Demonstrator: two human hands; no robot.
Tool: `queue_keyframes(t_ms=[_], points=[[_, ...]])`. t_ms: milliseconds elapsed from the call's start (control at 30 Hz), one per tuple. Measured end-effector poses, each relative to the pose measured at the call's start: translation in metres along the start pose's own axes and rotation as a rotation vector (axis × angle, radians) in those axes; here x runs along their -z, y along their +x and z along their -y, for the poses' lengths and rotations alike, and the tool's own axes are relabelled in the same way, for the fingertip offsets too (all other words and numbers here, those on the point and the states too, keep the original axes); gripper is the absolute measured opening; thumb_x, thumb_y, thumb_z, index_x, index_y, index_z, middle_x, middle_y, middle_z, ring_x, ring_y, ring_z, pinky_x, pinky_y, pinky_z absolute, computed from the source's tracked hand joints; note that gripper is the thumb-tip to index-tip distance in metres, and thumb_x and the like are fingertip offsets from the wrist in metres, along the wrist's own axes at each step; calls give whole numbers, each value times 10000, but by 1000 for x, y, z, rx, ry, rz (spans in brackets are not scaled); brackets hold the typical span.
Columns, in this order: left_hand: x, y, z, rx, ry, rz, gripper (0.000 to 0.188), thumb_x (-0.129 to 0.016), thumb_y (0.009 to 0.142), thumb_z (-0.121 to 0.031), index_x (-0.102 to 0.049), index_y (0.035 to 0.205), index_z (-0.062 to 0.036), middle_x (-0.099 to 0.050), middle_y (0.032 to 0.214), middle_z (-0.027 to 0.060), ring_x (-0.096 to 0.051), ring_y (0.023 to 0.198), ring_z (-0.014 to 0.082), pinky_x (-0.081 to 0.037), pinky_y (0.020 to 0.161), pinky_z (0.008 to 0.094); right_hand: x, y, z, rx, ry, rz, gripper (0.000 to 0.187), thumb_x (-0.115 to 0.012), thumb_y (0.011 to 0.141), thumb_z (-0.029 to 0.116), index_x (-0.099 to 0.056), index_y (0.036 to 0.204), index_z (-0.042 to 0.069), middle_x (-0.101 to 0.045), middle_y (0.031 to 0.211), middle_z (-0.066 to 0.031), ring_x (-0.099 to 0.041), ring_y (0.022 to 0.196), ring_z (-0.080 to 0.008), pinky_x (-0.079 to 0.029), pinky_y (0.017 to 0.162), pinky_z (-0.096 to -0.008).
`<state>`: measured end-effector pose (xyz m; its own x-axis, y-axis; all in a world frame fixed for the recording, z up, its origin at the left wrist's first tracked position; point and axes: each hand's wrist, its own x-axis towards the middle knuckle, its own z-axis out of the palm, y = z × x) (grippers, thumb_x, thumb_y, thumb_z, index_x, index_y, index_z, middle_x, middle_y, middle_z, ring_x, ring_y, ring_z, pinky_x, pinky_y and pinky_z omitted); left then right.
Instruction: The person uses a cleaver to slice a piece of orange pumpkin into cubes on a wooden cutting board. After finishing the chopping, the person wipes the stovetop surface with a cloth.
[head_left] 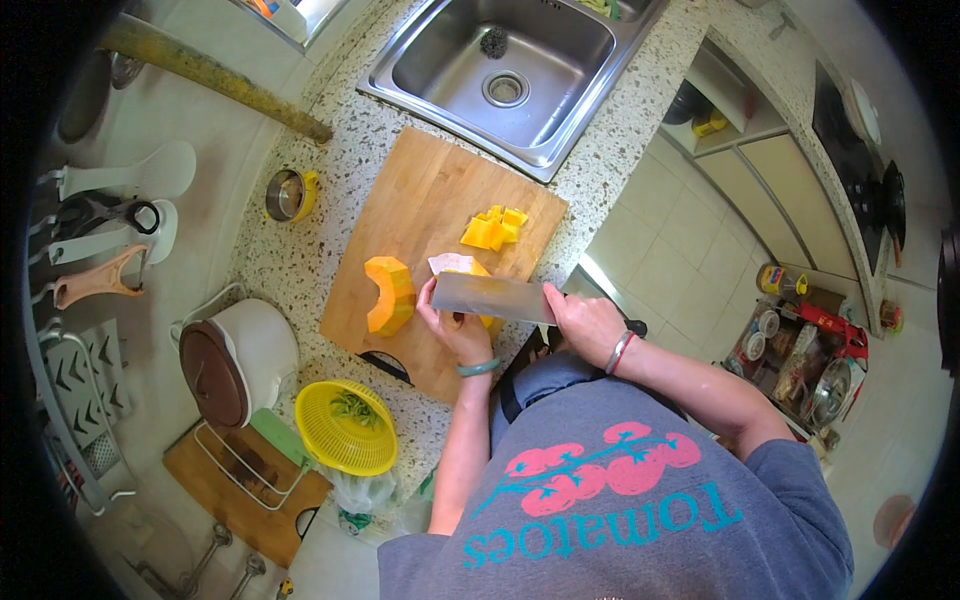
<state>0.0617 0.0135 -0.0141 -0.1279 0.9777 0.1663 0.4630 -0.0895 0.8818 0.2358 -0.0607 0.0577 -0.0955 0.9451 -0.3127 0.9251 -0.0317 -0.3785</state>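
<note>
Bright, fairly even light falls on the cutting board (pixel 430 190), with shiny highlights on the steel sink (pixel 450 75) beyond it and fisheye-curved cabinets (pixel 795 195) to its right, inside a black rim.

Cleaver (pixel 495 299) in right grip (pixel 592 328), left grip (pixel 462 336) at its far end, orange wedge (pixel 400 296) and cubes (pixel 491 230) on wooden board (pixel 425 190).
</note>
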Motion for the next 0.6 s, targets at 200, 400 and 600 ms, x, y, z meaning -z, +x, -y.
queue_keyframes(t_ms=[200,400,600], points=[[0,0,7,-34,-2,11,287,-629,788,-12,-632,1073,-44,-500,1211,158,-501,1128,325,-406,965,400,-8,2,10,-49,-54,26,421,-493,839,88,-471,1224,-83,-641,671,-143,-669,588,-277,-538,502,-388],[2,0,6,-30,9,42,287,-627,797,-16,-631,1082,-43,-516,1186,156,-505,1117,330,-408,950,388,1,9,15,-41,-64,90,436,-497,824,81,-486,1209,-123,-652,658,-140,-674,588,-266,-537,498,-373],[2,-2,6,-47,58,31,315,-642,783,21,-640,1094,-31,-508,1228,162,-503,1147,329,-412,959,391,9,25,35,-74,-41,133,396,-516,816,83,-512,1132,-155,-672,681,-156,-693,627,-268,-552,528,-360]])
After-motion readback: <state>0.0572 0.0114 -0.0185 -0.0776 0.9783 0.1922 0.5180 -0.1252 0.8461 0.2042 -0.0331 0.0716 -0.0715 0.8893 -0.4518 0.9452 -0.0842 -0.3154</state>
